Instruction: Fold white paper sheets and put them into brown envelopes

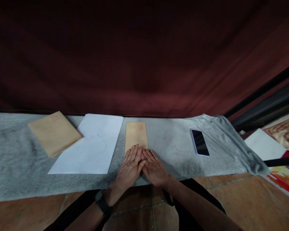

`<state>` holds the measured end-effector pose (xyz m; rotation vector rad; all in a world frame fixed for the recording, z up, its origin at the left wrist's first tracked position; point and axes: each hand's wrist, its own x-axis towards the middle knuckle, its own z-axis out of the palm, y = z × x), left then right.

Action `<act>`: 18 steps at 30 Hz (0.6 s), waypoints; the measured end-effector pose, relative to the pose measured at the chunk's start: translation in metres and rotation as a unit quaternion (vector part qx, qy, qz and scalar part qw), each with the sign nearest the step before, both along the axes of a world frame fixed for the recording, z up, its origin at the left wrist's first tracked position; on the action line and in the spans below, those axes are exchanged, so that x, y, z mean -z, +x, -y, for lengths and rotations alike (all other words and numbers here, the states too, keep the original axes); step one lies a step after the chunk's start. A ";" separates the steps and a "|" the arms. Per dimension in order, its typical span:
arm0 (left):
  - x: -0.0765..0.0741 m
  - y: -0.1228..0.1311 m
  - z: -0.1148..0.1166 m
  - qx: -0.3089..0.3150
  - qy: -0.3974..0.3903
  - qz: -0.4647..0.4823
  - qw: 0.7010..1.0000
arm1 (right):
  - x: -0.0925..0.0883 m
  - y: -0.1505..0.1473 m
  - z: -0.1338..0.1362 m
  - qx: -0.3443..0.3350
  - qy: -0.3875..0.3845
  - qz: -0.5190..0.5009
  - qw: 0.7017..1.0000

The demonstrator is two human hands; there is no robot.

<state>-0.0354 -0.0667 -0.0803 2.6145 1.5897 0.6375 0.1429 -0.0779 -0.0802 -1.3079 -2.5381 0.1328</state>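
A single brown paper envelope (136, 133) with small red print at its upper right lies flat in front of me. My left hand (130, 165) rests palm down on its near part, fingers stretched out. Beside it, my right hand (155, 166) lies flat too, its fingertips meeting those of the left. The envelope's near end is hidden under both hands. To the left are white paper sheets (93, 147), and a stack of brown envelopes (54, 131) overlaps their left edge.
A grey cloth (173, 138) covers the narrow table. Toward its right end lies a phone (200, 142) with a purple edge. Behind hangs a dark red curtain (144, 64). At the far right, black bars (267, 89) and colourful printed sheets (284, 179) stand beyond the table.
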 end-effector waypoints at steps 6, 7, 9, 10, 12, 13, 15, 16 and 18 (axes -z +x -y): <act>-0.001 -0.005 0.004 0.020 0.014 -0.007 1.000 | -0.013 0.010 -0.029 -0.022 -0.050 0.026 0.998; -0.002 -0.005 0.004 0.021 0.014 -0.009 1.000 | -0.014 0.009 -0.037 -0.017 -0.055 0.029 0.998; -0.004 -0.004 0.005 0.025 0.013 -0.019 0.999 | -0.014 0.007 -0.053 0.009 -0.064 0.031 0.997; -0.006 -0.004 0.005 0.029 0.011 -0.026 0.999 | -0.014 0.005 -0.062 0.020 -0.069 0.031 0.997; -0.009 -0.003 0.005 0.038 0.002 -0.041 0.998 | -0.014 0.000 -0.078 0.037 -0.080 0.027 0.996; -0.011 -0.003 0.005 0.043 -0.005 -0.048 0.998 | -0.014 -0.002 -0.086 0.046 -0.084 0.025 0.995; -0.014 -0.004 0.005 0.052 -0.017 -0.060 0.997 | -0.014 -0.008 -0.100 0.067 -0.092 0.020 0.993; -0.015 -0.004 0.005 0.056 -0.023 -0.065 0.996 | -0.015 -0.011 -0.106 0.078 -0.095 0.019 0.992; -0.016 -0.006 0.005 0.062 -0.032 -0.072 0.995 | -0.016 -0.016 -0.117 0.099 -0.101 0.018 0.990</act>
